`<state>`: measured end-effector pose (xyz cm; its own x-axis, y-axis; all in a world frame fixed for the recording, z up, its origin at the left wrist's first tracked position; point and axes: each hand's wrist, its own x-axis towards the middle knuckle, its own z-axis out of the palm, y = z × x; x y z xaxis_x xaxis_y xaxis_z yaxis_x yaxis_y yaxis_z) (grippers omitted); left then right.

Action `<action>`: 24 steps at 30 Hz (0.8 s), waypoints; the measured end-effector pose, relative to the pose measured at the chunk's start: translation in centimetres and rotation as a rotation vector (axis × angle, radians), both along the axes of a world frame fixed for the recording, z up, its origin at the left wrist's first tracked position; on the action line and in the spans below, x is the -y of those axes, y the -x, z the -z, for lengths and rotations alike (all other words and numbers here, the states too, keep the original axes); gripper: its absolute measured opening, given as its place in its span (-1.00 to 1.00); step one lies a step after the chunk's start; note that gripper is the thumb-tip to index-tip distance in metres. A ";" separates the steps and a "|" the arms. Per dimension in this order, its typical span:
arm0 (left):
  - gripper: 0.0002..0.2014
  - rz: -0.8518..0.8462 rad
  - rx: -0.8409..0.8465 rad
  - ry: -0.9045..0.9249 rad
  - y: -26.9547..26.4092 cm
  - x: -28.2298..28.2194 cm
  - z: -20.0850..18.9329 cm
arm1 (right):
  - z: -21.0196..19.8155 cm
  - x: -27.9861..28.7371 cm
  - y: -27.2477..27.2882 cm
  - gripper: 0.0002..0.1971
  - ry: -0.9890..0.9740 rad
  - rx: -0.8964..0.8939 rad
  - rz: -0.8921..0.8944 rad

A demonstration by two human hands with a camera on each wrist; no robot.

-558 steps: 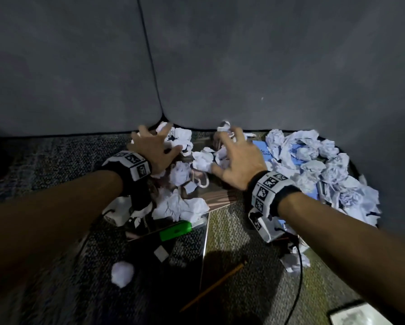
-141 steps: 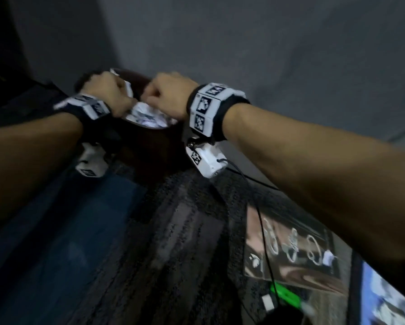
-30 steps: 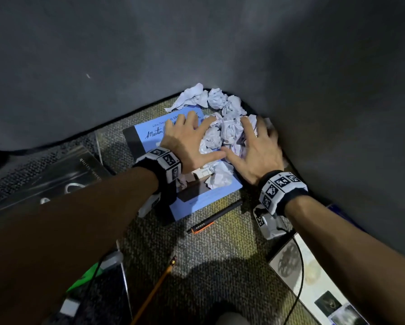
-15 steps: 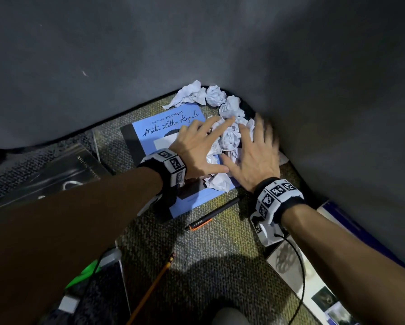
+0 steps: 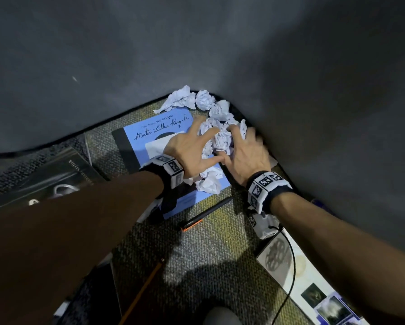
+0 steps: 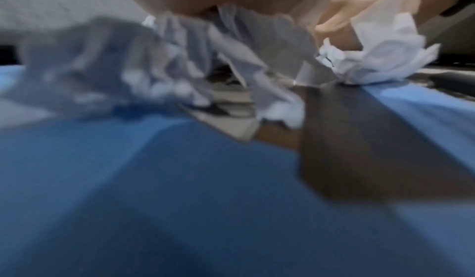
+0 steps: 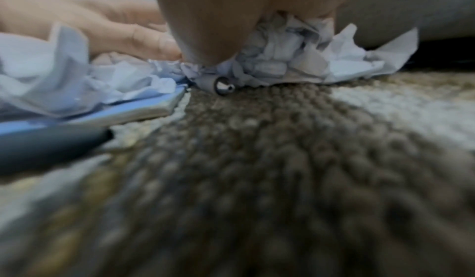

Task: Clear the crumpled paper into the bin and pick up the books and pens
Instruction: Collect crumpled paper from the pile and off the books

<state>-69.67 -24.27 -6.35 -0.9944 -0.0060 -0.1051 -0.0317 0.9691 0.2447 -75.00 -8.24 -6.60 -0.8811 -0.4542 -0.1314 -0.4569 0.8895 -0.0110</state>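
A heap of crumpled paper (image 5: 221,140) lies on a light blue book (image 5: 149,134) in the corner of the carpet. My left hand (image 5: 192,151) and right hand (image 5: 246,156) close in on it from both sides, fingers bent over the balls, thumbs nearly touching. In the left wrist view paper (image 6: 231,47) bunches under the palm. The right wrist view shows paper (image 7: 295,58) under my right palm too. More balls (image 5: 205,99) lie beyond the fingers, one (image 5: 209,182) by my left wrist. A black pen (image 5: 205,213) and a pencil (image 5: 142,294) lie on the carpet.
Grey walls meet tightly behind the heap. A dark book (image 5: 53,177) lies at the left, and a pale picture book (image 5: 297,273) at the lower right under my wrist cable. A silver-tipped pen end (image 7: 223,87) pokes from under the paper. The bin is out of view.
Over the last second both hands slid toward each other and squeezed the paper between them, fingers bending more. About five seconds ago they were dropping paper over the bin.
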 end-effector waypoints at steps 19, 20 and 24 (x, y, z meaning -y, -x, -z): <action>-0.54 -0.126 -0.044 -0.035 -0.5 -0.9 -1.0 | -0.1 -0.7 1.3 -0.52 0.246 0.103 -0.082; -0.53 -0.122 -0.049 0.001 -0.8 -1.1 -1.1 | -0.2 -0.6 1.3 -0.50 0.260 0.119 -0.075; -0.49 -0.101 -0.032 0.176 -2.2 -2.4 -0.9 | -1.2 -1.0 0.9 -0.45 0.288 0.142 -0.044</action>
